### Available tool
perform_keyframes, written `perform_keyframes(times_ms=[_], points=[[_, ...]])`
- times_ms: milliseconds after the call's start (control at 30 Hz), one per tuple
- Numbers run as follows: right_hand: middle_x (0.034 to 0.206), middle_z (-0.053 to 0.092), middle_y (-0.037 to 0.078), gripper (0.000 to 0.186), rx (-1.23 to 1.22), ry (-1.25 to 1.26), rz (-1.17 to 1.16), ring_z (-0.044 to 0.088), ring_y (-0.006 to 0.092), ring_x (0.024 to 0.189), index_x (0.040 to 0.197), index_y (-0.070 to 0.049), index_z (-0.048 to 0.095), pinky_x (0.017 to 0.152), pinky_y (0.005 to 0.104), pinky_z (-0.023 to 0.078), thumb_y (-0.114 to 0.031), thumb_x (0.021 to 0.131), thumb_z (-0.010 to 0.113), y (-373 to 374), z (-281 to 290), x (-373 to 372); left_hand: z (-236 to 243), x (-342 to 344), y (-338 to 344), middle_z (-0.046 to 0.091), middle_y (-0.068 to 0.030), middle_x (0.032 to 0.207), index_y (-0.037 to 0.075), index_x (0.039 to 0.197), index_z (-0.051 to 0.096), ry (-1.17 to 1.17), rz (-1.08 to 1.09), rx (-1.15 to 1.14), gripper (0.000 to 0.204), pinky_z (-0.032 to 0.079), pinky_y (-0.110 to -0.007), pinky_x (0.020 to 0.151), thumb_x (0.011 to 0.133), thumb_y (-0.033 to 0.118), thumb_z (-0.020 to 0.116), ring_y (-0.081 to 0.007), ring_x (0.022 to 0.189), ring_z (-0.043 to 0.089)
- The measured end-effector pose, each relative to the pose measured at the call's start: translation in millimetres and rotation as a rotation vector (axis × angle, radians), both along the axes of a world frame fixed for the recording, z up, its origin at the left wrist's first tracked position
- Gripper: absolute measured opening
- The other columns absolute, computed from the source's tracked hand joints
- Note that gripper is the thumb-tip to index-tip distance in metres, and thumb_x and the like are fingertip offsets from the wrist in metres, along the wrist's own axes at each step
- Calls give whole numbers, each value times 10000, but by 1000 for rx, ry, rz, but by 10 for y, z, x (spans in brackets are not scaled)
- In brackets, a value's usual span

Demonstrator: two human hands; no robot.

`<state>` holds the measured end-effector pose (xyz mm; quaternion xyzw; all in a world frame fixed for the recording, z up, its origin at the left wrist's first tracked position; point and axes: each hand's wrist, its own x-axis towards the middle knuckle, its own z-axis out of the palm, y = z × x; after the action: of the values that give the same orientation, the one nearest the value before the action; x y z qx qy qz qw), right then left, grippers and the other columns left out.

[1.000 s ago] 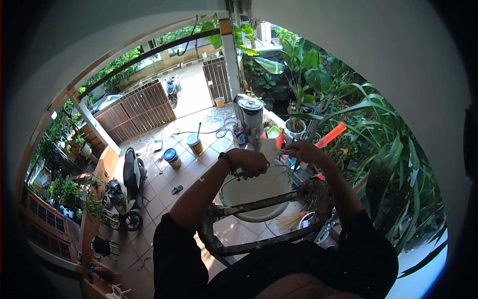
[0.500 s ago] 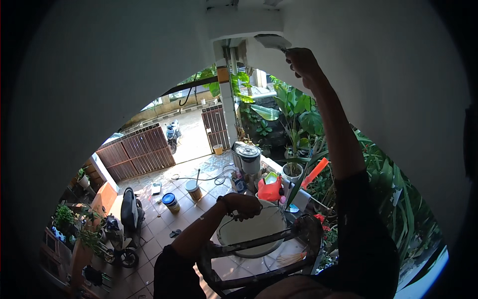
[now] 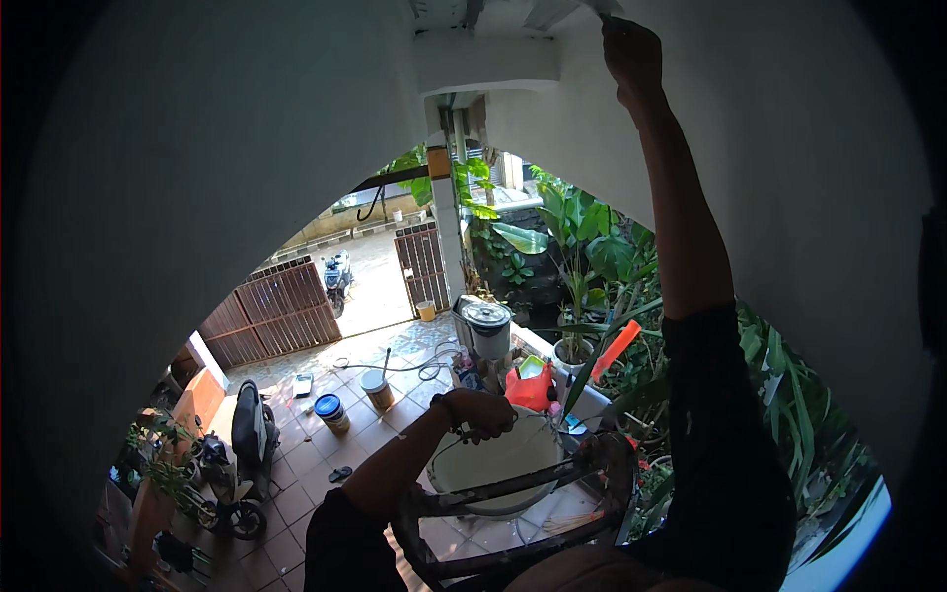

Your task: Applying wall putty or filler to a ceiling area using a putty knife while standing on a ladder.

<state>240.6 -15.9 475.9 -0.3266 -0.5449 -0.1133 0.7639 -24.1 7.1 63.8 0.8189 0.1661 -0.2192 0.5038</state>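
Observation:
High at the upper right, my right hand (image 3: 633, 57) grips a flat scraper (image 3: 596, 8), whose blade reaches the white ceiling (image 3: 508, 15); the blade is partly cut off by the frame's edge. My left hand (image 3: 483, 419) is closed on what looks like the wire handle of a wide pale bucket (image 3: 488, 464) holding whitish material. The bucket is just beyond the dark, paint-spattered ladder top (image 3: 619, 493), below my left hand.
Below are a tiled floor (image 3: 296, 474), blue-lidded tub (image 3: 331, 412), open paint pail (image 3: 379, 388), hose (image 3: 434, 367), lidded grey container (image 3: 488, 333), red bag (image 3: 529, 393) and parked scooter (image 3: 247, 464). A wooden gate (image 3: 268, 314) stands behind, plants (image 3: 577, 227) at right, white walls (image 3: 197, 128) around.
My right hand has risen with the scraper from above the bucket to the ceiling. My left hand stays at the bucket. The view has tilted upward, showing more wall and ceiling.

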Motion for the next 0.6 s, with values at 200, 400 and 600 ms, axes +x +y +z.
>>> perform_keyframes(times_ms=[200, 400, 600], points=[[570, 452, 41, 236, 321, 100, -250, 405, 107, 512, 922, 25, 575, 512, 298, 352, -172, 929, 445, -690, -556, -94, 73, 136, -53, 394, 33, 579, 34, 809, 491, 30, 27, -65, 146, 403, -251, 398, 879, 156, 453, -71, 474, 416], [734, 405, -11, 242, 575, 106, -145, 337, 50, 598, 1190, -23, 378, 539, 185, 322, -96, 969, 312, -666, -460, -305, -106, 119, 72, 357, 39, 586, 57, 814, 472, 69, 10, -38, 141, 379, -261, 405, 887, 173, 439, -75, 475, 376], [805, 420, 107, 187, 819, 6, -320, 449, 192, 680, 1085, 19, 298, 625, 320, 416, -21, 909, 346, -349, 493, -279, -92, 156, 89, 416, -3, 567, 35, 737, 487, 39, -41, 109, 141, 379, -274, 392, 841, 131, 494, -93, 447, 409]])
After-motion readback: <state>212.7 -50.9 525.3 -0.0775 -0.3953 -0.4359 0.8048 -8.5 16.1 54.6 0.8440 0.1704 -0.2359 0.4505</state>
